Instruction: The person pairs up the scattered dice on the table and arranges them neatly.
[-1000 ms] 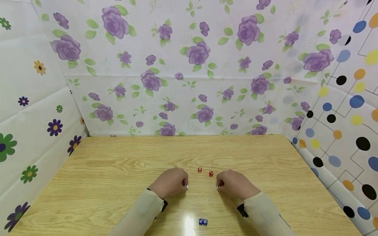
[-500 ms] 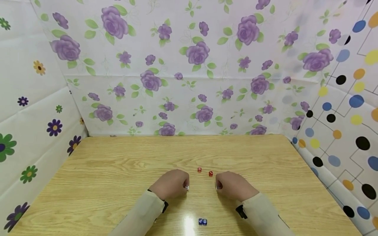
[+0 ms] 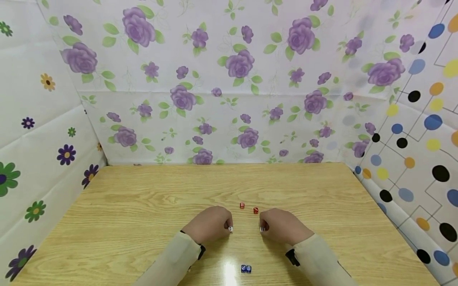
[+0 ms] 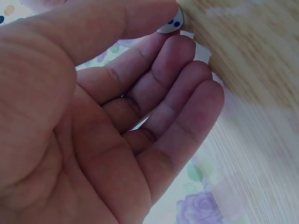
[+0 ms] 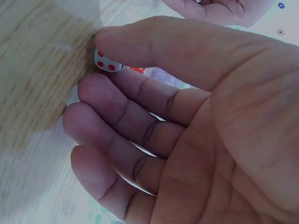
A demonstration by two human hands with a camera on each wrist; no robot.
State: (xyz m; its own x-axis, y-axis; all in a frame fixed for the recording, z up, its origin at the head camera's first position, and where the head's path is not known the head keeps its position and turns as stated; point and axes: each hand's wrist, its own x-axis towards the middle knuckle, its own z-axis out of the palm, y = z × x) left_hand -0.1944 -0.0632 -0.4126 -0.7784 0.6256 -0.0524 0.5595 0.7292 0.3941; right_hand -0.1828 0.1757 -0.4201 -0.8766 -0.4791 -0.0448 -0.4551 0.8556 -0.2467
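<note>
My left hand (image 3: 210,224) pinches a white die (image 3: 230,229) between thumb and forefinger, close to the tabletop; dark blue pips show on this die (image 4: 176,22) in the left wrist view. Opposite it, my right hand (image 3: 282,226) pinches a second white die (image 3: 262,229), whose visible face has red pips in the right wrist view. A gap separates the two white dice. Just beyond the hands lie two red dice, one red die (image 3: 242,205) on the left and another red die (image 3: 255,210) nearer the right hand.
Nearer the body, two blue dice (image 3: 245,269) sit side by side on the wooden table (image 3: 150,190). A flowered cloth (image 3: 214,119) hangs along the table's back edge. Patterned cloths also stand at the left and right sides.
Both hands have shifted slightly toward each other and a little nearer the body, bringing the two white dice closer together. The red and blue dice have stayed in place.
</note>
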